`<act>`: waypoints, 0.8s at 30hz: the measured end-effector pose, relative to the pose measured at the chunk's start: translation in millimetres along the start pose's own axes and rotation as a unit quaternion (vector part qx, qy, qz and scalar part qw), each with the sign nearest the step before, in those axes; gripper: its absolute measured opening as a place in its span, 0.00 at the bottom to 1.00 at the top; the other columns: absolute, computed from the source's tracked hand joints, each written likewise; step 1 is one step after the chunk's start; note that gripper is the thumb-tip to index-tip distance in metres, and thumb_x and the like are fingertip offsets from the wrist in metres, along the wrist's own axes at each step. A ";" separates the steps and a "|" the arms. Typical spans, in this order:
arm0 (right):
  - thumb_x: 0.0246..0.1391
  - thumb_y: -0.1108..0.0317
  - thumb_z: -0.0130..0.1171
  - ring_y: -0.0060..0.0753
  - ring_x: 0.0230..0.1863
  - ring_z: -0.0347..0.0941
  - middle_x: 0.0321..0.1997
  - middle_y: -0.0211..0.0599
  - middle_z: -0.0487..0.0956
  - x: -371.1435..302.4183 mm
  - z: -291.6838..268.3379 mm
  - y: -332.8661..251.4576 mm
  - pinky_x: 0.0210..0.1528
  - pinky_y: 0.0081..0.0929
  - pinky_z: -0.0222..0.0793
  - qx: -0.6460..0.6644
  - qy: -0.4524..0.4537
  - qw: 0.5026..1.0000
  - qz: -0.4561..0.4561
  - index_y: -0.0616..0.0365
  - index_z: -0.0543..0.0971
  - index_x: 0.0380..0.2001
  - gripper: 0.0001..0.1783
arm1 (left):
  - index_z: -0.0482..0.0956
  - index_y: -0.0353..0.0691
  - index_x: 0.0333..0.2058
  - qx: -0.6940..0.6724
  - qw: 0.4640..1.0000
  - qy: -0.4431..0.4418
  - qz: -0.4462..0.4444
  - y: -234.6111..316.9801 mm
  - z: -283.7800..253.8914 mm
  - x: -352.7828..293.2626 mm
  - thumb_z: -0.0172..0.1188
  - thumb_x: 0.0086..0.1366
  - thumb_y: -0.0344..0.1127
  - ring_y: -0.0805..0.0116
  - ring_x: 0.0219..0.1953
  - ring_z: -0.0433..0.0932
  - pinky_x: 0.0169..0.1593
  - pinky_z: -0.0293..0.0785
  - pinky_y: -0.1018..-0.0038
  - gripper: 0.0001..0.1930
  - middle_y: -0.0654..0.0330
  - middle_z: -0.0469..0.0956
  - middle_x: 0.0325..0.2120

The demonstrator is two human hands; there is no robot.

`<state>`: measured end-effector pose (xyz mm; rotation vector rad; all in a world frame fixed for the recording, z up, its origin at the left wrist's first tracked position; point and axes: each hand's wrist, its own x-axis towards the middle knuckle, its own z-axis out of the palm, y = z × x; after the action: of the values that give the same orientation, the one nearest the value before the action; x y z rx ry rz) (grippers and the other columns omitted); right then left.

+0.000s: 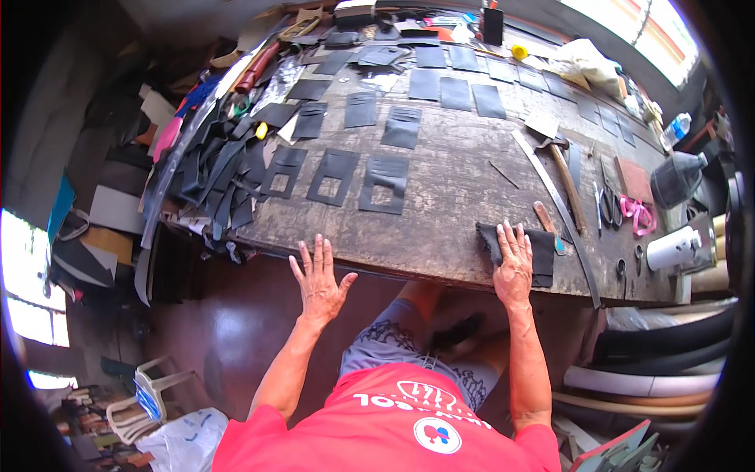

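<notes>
My left hand is open with its fingers spread, over the front edge of the wooden table, holding nothing. My right hand lies flat with fingers stretched on a black cloth at the table's front edge. Just beyond that cloth is a wooden-handled blade tool. Three dark leather-like pieces with window cut-outs lie in a row ahead of my left hand: a left piece, a middle piece and a right piece. Behind them is a slotted piece.
Dark scrap strips heap at the table's left. A long metal ruler, a hammer, black scissors, pink scissors and a white container are on the right. Rolled material is stacked below. A plastic chair stands lower left.
</notes>
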<state>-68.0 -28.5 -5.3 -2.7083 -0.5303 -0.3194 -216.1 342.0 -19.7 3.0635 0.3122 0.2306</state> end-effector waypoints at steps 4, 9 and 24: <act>0.45 0.84 0.51 0.46 0.78 0.51 0.74 0.36 0.64 -4.0 6.0 1.3 0.78 0.45 0.44 -0.008 0.004 1.000 -0.002 0.54 0.69 0.68 0.42 | 0.54 0.32 0.71 -0.020 0.998 -0.048 0.043 -6.8 -19.5 -2.3 0.41 0.69 0.71 0.38 0.76 0.36 0.72 0.31 0.37 0.48 0.47 0.44 0.74; 0.45 0.82 0.52 0.48 0.78 0.50 0.75 0.39 0.64 -8.9 21.4 -13.3 0.78 0.49 0.39 -0.024 0.020 0.999 0.038 0.58 0.68 0.68 0.41 | 0.54 0.27 0.70 -0.027 0.999 0.035 -0.005 -35.0 -22.2 30.9 0.40 0.69 0.70 0.36 0.75 0.35 0.72 0.30 0.38 0.49 0.41 0.44 0.74; 0.50 0.77 0.49 0.49 0.77 0.52 0.73 0.40 0.67 37.9 41.4 -22.8 0.78 0.50 0.39 0.024 0.011 0.999 0.033 0.61 0.71 0.64 0.34 | 0.56 0.28 0.69 -0.096 0.995 0.011 0.029 15.8 -6.5 -3.5 0.41 0.68 0.71 0.37 0.76 0.32 0.72 0.28 0.37 0.49 0.42 0.42 0.74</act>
<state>-36.7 19.5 -25.2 -2.6661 -0.4369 -0.3157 -217.5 326.1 -12.8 2.8845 0.1885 0.2796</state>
